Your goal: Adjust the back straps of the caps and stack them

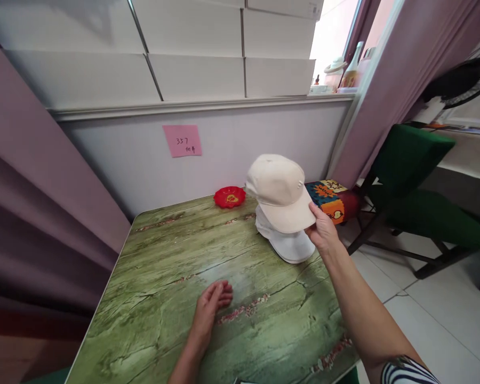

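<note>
A cream baseball cap (278,184) is gripped at the edge of its brim by my right hand (322,228), thumb on top and fingers underneath. Just below it, a white or pale grey cap (292,246) rests on the green wood-patterned table (156,298), partly covered by the cream one. Whether the two caps touch cannot be made out. Near the table's front middle is my left hand (215,301), holding nothing, its fingers loosely curled with gaps between them.
A red scalloped dish (229,197) stands at the table's back edge against the wall. On the wall is a pink note (183,141). Beyond the right edge are a colourful patterned stool or box (328,200) and a green chair (416,160). A purple curtain (44,176) hangs at left.
</note>
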`<state>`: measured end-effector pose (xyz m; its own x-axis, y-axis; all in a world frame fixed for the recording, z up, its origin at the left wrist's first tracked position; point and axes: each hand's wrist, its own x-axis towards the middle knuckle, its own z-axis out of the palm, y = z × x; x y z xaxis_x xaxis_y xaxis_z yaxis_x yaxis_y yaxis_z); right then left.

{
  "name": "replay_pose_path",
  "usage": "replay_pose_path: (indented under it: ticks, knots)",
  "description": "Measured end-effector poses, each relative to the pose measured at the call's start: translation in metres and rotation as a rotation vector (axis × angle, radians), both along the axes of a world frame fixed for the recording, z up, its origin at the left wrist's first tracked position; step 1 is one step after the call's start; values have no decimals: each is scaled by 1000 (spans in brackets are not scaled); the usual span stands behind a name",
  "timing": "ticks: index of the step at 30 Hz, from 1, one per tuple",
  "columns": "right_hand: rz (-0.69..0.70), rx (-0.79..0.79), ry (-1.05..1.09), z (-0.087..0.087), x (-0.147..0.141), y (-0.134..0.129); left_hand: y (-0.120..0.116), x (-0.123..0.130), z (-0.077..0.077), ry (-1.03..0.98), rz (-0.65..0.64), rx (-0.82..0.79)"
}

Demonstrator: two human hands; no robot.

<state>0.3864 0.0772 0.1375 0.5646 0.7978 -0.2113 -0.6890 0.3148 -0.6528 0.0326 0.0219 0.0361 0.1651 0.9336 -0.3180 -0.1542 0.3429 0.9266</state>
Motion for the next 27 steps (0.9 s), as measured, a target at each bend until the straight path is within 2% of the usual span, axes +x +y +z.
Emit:
replay_pose_path:
  ticks: [2, 5, 7, 10, 15, 19, 23, 27]
  knots:
    - [-47, -162, 29, -29, 18, -5, -6, -9, -14, 59, 8, 31]
    - [-10, -364, 67, -69, 30, -17, -9, -17, -20, 77, -22, 52]
    - [-4, -371, 38, -88, 33, -21, -9, -18, -20, 96, -37, 63]
    - [-48, -341, -85, -104, 34, -21, -11, -16, -21, 132, -65, 98]
    - [-108, -409, -342, -120, 39, -21, -18, -14, -29, 170, -68, 159]
    - [-158, -499, -591, -128, 43, -29, -22, -13, -28, 196, -72, 190]
    - [-159, -611, -902, -125, 47, -38, -23, -11, -22, 209, -80, 204]
    - [-88, -825, -1310, -110, 46, -46, -24, -10, -20, 228, -77, 231]
